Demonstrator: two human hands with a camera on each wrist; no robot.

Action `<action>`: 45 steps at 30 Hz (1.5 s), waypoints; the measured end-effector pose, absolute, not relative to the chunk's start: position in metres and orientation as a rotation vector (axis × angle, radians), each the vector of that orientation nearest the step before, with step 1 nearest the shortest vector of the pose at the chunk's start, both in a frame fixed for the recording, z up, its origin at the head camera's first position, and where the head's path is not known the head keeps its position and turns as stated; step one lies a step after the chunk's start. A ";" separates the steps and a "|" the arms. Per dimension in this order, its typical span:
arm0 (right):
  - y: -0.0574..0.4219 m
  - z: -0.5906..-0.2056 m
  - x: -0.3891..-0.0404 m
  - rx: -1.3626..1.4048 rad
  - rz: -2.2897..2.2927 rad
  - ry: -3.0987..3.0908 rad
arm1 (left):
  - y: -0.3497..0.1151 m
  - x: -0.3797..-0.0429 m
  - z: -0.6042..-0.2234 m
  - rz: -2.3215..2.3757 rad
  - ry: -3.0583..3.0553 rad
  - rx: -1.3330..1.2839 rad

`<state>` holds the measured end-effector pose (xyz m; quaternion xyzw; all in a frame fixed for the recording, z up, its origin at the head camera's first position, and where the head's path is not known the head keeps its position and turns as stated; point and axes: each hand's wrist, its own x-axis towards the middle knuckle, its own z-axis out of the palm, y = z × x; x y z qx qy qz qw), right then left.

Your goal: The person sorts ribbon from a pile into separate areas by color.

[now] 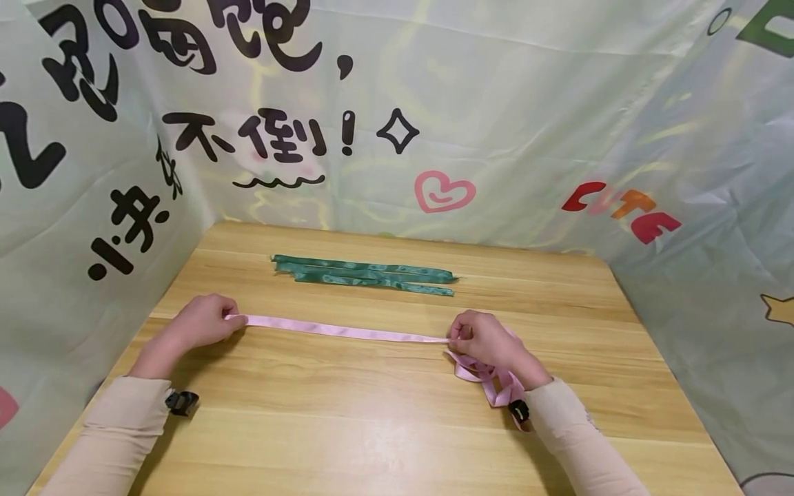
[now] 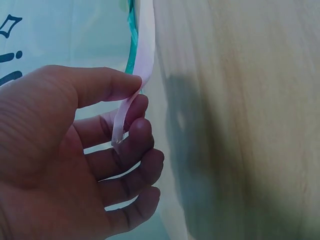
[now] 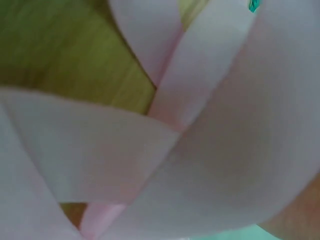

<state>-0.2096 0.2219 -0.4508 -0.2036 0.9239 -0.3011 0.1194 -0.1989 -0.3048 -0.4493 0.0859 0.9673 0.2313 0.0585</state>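
Note:
A pink ribbon [image 1: 347, 332] is stretched nearly straight between the two hands, low over the wooden table. My left hand [image 1: 207, 320] pinches one end; in the left wrist view thumb and forefinger grip the ribbon [image 2: 146, 45], and its short cut tail hangs past the fingertips. My right hand [image 1: 486, 337] pinches the ribbon farther along, fingers curled. Loose loops of the same ribbon [image 1: 496, 386] gather under the right hand and wrist. Blurred pink loops [image 3: 200, 165] fill most of the right wrist view and hide the fingers there.
Several green ribbon strips [image 1: 366, 272] lie side by side farther back on the table [image 1: 347, 427]. Printed cloth walls [image 1: 509, 124] stand along the back and both sides. A small black device [image 1: 182, 403] is worn at the left wrist, another [image 1: 518, 411] at the right.

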 end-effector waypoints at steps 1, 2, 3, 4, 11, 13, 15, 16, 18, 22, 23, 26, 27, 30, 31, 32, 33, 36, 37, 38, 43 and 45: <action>0.222 -0.451 -0.210 -0.606 -0.869 2.708 | -0.305 -0.199 -0.450 0.698 2.934 0.259; 0.222 -0.451 -0.209 -0.614 -0.860 2.713 | -0.304 -0.200 -0.451 0.697 2.940 0.262; 0.222 -0.451 -0.209 -0.618 -0.855 2.712 | -0.304 -0.200 -0.452 0.693 2.943 0.260; 0.222 -0.451 -0.209 -0.619 -0.849 2.713 | -0.303 -0.200 -0.452 0.690 2.947 0.262; 0.225 -0.449 -0.207 -0.618 -0.821 2.698 | -0.303 -0.202 -0.456 0.657 2.958 0.269; 0.227 -0.448 -0.206 -0.618 -0.811 2.699 | -0.304 -0.202 -0.457 0.653 2.952 0.250; 0.230 -0.447 -0.205 -0.609 -0.810 2.707 | -0.304 -0.202 -0.456 0.646 2.950 0.230; 0.231 -0.446 -0.204 -0.614 -0.814 2.714 | -0.304 -0.203 -0.455 0.630 2.955 0.218; 0.236 -0.443 -0.203 -0.617 -0.820 2.731 | -0.304 -0.203 -0.453 0.593 2.975 0.207; 0.245 -0.435 -0.200 -0.584 -0.862 2.772 | -0.297 -0.201 -0.446 0.507 3.044 0.210; 0.248 -0.433 -0.199 -0.567 -0.871 2.783 | -0.294 -0.200 -0.445 0.495 3.058 0.212; 0.255 -0.428 -0.198 -0.537 -0.902 2.830 | -0.280 -0.198 -0.441 0.475 3.093 0.226; 0.258 -0.427 -0.198 -0.537 -0.912 2.846 | -0.274 -0.197 -0.440 0.477 3.106 0.239; 0.264 -0.425 -0.198 -0.532 -0.936 2.887 | -0.257 -0.195 -0.439 0.493 3.138 0.311; 0.266 -0.424 -0.198 -0.536 -0.945 2.894 | -0.251 -0.195 -0.438 0.501 3.147 0.344; 0.267 -0.424 -0.198 -0.534 -0.949 2.898 | -0.245 -0.195 -0.438 0.512 3.154 0.380; 0.269 -0.424 -0.198 -0.533 -0.953 2.899 | -0.239 -0.195 -0.438 0.518 3.157 0.416; 0.272 -0.425 -0.197 -0.542 -0.958 2.898 | -0.220 -0.195 -0.438 0.549 3.150 0.529; 0.272 -0.425 -0.196 -0.547 -0.957 2.901 | -0.213 -0.196 -0.438 0.559 3.146 0.565; 0.273 -0.426 -0.196 -0.555 -0.959 2.902 | -0.205 -0.196 -0.439 0.570 3.142 0.603; 0.273 -0.430 -0.191 -0.575 -0.959 2.899 | -0.161 -0.196 -0.443 0.581 3.118 0.786; 0.273 -0.432 -0.189 -0.581 -0.964 2.874 | -0.143 -0.195 -0.443 0.575 3.095 0.859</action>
